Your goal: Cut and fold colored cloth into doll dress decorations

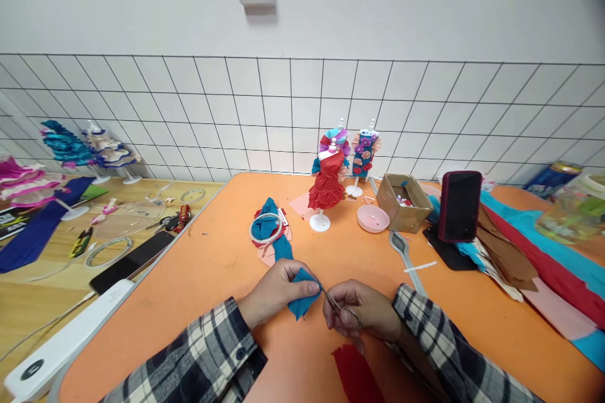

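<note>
A person in plaid sleeves works over an orange counter (212, 277), seen from above. The left hand (278, 293), at center, pinches a small blue piece (301, 310) of thin, crinkled material between thumb and fingers, its lower corner hanging down. Just beside it, the right hand (362, 308) is closed around small metal scissors (333, 301), their tips pointing at the blue piece's right edge. Below the right hand lies a dark red strip (357, 374). Beyond the left hand, a white ring (258, 242) rests on bunched blue, red and pink material. Farther back stands a miniature dress form (327, 182) in a ruffled red dress, with 2 more forms behind it. To its right sit a pink dish (373, 218), a brown box (401, 211) and a phone (460, 206) propped upright. Colored strips (543, 264) spread along the far right.
</note>
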`<state>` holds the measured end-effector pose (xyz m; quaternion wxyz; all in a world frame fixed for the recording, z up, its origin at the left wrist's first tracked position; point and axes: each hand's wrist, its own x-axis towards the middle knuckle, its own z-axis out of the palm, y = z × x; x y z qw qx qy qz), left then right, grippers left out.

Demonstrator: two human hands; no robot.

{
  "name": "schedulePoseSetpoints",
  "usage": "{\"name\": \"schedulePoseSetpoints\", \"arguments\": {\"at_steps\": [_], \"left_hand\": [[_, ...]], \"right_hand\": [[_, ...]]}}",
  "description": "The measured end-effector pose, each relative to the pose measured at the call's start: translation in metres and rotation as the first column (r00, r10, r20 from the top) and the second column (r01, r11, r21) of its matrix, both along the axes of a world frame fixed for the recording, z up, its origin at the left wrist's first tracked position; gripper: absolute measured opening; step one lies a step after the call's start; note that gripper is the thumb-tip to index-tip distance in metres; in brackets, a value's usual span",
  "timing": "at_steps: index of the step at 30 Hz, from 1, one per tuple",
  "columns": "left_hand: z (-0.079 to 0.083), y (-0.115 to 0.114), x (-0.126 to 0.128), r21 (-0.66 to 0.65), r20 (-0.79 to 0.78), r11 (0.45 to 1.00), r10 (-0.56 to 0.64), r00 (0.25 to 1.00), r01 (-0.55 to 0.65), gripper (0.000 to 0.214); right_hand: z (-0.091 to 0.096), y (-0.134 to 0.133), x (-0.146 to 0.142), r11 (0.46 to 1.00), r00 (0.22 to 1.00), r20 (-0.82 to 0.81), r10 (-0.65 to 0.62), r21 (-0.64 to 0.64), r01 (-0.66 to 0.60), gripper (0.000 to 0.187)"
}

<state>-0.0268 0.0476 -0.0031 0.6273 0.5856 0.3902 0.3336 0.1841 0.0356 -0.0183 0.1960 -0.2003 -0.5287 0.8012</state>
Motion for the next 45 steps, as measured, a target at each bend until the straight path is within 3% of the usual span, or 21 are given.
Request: {"name": "schedulePoseSetpoints", "arguments": {"at_steps": [4,10,15,23,28,35,40,45], "left_hand": [[0.003,-0.001,0.000,0.073,-0.061,0.996,-0.040,0.997,0.044,0.040],[0.005,-0.001,-0.001,0.113,-0.036,0.994,0.019,0.999,-0.014,0.040],[0.000,0.000,0.001,0.033,0.050,0.999,-0.031,0.998,0.029,0.038],[-0.005,0.001,0.000,0.045,-0.022,0.996,-0.081,0.996,0.082,0.043],[-0.004,0.002,0.000,0.079,-0.072,0.985,-0.149,0.986,0.155,0.043],[-0.005,0.002,0.000,0.056,-0.133,0.986,-0.151,0.979,0.160,0.043],[-0.002,0.000,0.002,0.083,-0.118,0.990,-0.104,0.988,0.114,0.043],[0.007,-0.002,0.002,0.123,0.060,0.992,-0.021,0.998,0.014,0.048]], "right_hand": [[-0.001,0.001,0.001,0.999,0.999,-0.004,0.040,-0.026,-0.040,0.051],[0.000,0.003,0.001,0.998,0.999,0.004,-0.051,-0.029,0.051,0.046],[-0.001,0.002,-0.001,0.998,1.000,-0.011,-0.028,-0.062,0.028,0.046],[-0.004,0.002,-0.002,0.998,0.998,-0.069,0.008,-0.065,-0.012,0.040],[-0.004,0.002,-0.003,0.995,0.999,-0.047,0.014,-0.097,-0.018,0.047],[-0.005,0.001,-0.002,0.994,0.999,-0.028,0.022,-0.111,-0.025,0.044],[-0.006,0.002,-0.002,0.995,0.998,-0.042,-0.036,-0.097,0.032,0.039],[-0.003,0.004,-0.004,0.992,0.996,-0.020,-0.085,-0.092,0.083,0.041]]}}
